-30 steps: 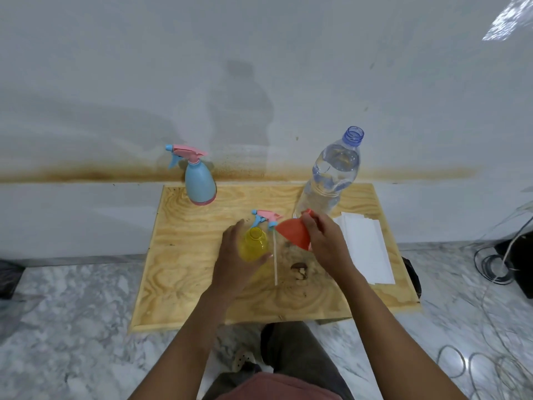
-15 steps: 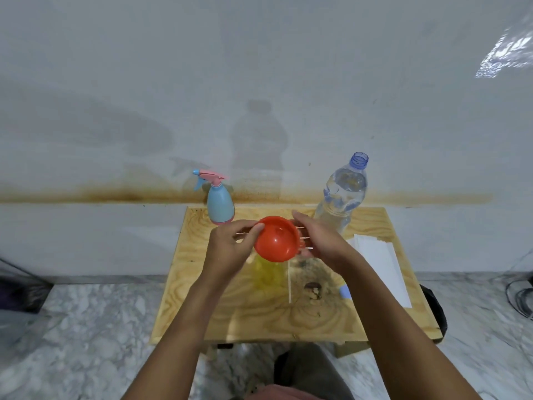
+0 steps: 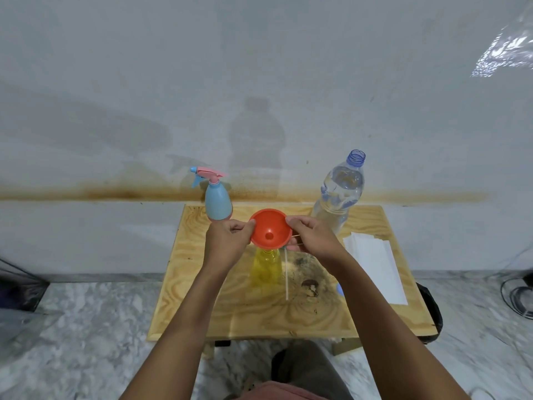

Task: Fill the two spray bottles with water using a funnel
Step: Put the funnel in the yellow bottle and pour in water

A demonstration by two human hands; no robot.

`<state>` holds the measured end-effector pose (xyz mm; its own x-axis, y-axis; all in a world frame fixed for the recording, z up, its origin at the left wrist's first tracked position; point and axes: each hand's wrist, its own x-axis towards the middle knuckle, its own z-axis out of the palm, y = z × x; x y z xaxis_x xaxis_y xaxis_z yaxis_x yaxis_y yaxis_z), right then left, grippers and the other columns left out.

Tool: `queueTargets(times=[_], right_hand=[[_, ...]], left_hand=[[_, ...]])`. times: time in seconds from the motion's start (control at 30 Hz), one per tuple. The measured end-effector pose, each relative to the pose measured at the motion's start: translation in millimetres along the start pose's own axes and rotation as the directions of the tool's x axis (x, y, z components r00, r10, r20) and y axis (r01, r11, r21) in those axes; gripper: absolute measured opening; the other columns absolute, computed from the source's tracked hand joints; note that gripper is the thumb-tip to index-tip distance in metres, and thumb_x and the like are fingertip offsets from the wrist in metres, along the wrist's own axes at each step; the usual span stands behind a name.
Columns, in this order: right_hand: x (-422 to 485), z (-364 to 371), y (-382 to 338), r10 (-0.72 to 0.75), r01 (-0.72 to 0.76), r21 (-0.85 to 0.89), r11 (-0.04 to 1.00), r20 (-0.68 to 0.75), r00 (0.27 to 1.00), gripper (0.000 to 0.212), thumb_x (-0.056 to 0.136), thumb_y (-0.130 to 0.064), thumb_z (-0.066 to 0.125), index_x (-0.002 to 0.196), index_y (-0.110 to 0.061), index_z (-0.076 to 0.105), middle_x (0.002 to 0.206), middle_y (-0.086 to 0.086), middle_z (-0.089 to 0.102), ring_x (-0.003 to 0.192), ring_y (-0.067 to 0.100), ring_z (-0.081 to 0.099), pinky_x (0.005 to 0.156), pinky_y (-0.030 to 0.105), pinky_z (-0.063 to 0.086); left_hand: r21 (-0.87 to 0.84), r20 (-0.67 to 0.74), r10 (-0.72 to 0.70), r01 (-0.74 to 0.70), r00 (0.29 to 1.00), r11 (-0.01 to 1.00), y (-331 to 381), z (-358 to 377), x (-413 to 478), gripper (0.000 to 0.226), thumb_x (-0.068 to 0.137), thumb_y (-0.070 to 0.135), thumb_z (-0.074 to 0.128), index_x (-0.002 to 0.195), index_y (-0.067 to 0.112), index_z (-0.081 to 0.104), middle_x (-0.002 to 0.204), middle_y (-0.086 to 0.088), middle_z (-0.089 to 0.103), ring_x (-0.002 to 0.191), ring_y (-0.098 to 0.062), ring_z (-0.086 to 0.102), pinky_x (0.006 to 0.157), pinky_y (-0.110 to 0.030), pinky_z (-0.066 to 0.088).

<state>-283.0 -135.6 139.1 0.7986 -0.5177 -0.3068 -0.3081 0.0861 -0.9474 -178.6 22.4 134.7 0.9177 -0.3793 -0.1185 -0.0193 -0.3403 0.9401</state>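
Now seating orange funnel (image 3: 269, 226) at mouth of yellow spray bottle (image 3: 265, 267) on table (image 3: 202, 298). Pinched at rim by left hand (image 3: 227, 241) and right hand (image 3: 310, 239), opposite sides. Keep spout plumb; lower evenly; confirm seat before reaching for water bottle (image 3: 341, 194).

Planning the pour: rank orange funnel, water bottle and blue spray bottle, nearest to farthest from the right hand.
1. Orange funnel: right hand holds its rim.
2. Water bottle: just behind, right side.
3. Blue spray bottle: back left, past the funnel.
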Motion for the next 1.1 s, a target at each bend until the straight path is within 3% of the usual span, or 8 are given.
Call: queueTargets(times=[0.13, 0.27, 0.37, 0.47, 0.67, 0.73, 0.9, 1.1], right_hand=[[3.4, 3.8, 7.1, 0.069, -0.069, 0.011, 0.998, -0.015, 0.997, 0.025, 0.099, -0.028, 0.058, 0.115, -0.010, 0.067, 0.066, 0.004, 0.068, 0.062, 0.013, 0.070, 0.080, 0.039, 0.062], [5.9, 7.7, 15.4, 0.082, -0.084, -0.033, 0.996, -0.054, 0.995, 0.024, 0.100, -0.028, 0.057, 0.112, -0.010, 0.067, 0.070, 0.006, 0.068, 0.058, 0.013, 0.069, 0.068, 0.034, 0.059], [8.3, 9.5, 20.1, 0.074, -0.080, -0.079, 0.994, -0.085, 0.994, 0.026, 0.100, -0.029, 0.057, 0.112, -0.009, 0.068, 0.074, 0.010, 0.071, 0.056, 0.012, 0.068, 0.053, 0.024, 0.053], [8.2, 9.0, 23.0, 0.048, -0.057, -0.098, 0.994, -0.092, 0.995, 0.025, 0.100, -0.028, 0.056, 0.111, -0.008, 0.068, 0.073, 0.012, 0.071, 0.054, 0.011, 0.065, 0.047, 0.017, 0.046], [7.8, 10.1, 29.1, -0.035, 0.015, -0.168, 0.986, -0.119, 0.992, 0.022, 0.100, -0.031, 0.055, 0.108, -0.015, 0.068, 0.076, 0.005, 0.071, 0.059, 0.009, 0.066, 0.052, 0.015, 0.045], [7.5, 11.1, 30.5, -0.052, 0.028, -0.177, 0.984, -0.133, 0.990, 0.020, 0.100, -0.033, 0.055, 0.105, -0.018, 0.068, 0.077, 0.004, 0.071, 0.061, 0.009, 0.066, 0.053, 0.016, 0.044], [3.6, 9.7, 35.0, -0.112, 0.064, -0.251, 0.966, -0.182, 0.977, 0.025, 0.098, -0.039, 0.056, 0.111, -0.021, 0.067, 0.086, -0.001, 0.072, 0.078, 0.013, 0.071, 0.067, 0.028, 0.052], [-19.2, -18.3, 33.0, -0.312, 0.103, -0.397, 0.912, -0.510, 0.801, 0.028, 0.094, -0.041, 0.057, 0.119, -0.029, 0.061, 0.107, -0.012, 0.065, 0.097, 0.007, 0.060, 0.081, 0.030, 0.050]], left_hand=[[-0.004, 0.021, -0.047, 0.047, 0.999, 0.999, -9.2, 5.4, 3.5, 0.028, 0.091, 0.032, 0.071, 0.071, 0.012, 0.075, 0.065, -0.002, 0.072, 0.067, -0.017, 0.068, 0.072, -0.034, 0.055], [-0.043, 0.042, -0.062, 0.064, 0.997, 0.997, -22.7, 9.5, 1.5, 0.028, 0.094, 0.034, 0.068, 0.076, 0.013, 0.075, 0.076, -0.002, 0.075, 0.076, -0.020, 0.070, 0.077, -0.036, 0.056], [-0.059, 0.060, -0.054, 0.057, 0.997, 0.997, -34.1, 12.7, -1.9, 0.028, 0.098, 0.038, 0.061, 0.090, 0.015, 0.076, 0.085, 0.002, 0.074, 0.079, -0.015, 0.067, 0.081, -0.034, 0.054], [-0.134, 0.109, -0.020, 0.035, 0.994, 0.990, -48.4, 14.2, -8.9, 0.030, 0.104, 0.038, 0.047, 0.113, 0.021, 0.071, 0.104, 0.004, 0.073, 0.101, -0.015, 0.066, 0.092, -0.035, 0.053], [0.049, 0.247, -0.064, 0.053, 0.967, 0.997, -79.7, 22.1, -24.3, 0.055, 0.094, 0.016, 0.060, 0.146, 0.027, 0.043, 0.144, 0.005, 0.048, 0.133, -0.015, 0.046, 0.097, -0.035, 0.049], [0.137, 0.262, -0.016, -0.021, 0.965, 0.990, -83.3, 28.7, -25.3, 0.061, 0.091, 0.024, 0.070, 0.146, 0.026, 0.043, 0.144, 0.008, 0.047, 0.130, -0.011, 0.044, 0.102, -0.034, 0.043], [0.196, 0.181, 0.014, -0.050, 0.983, 0.979, -82.1, 45.6, -23.7, 0.058, 0.086, 0.036, 0.075, 0.138, 0.023, 0.052, 0.132, 0.004, 0.056, 0.120, -0.015, 0.052, 0.087, -0.025, 0.038], [0.183, 0.118, 0.069, -0.090, 0.991, 0.979, -93.4, 55.4, -18.7, 0.055, 0.087, 0.037, 0.074, 0.134, 0.016, 0.056, 0.130, -0.005, 0.063, 0.119, -0.021, 0.057, 0.092, -0.033, 0.048]])
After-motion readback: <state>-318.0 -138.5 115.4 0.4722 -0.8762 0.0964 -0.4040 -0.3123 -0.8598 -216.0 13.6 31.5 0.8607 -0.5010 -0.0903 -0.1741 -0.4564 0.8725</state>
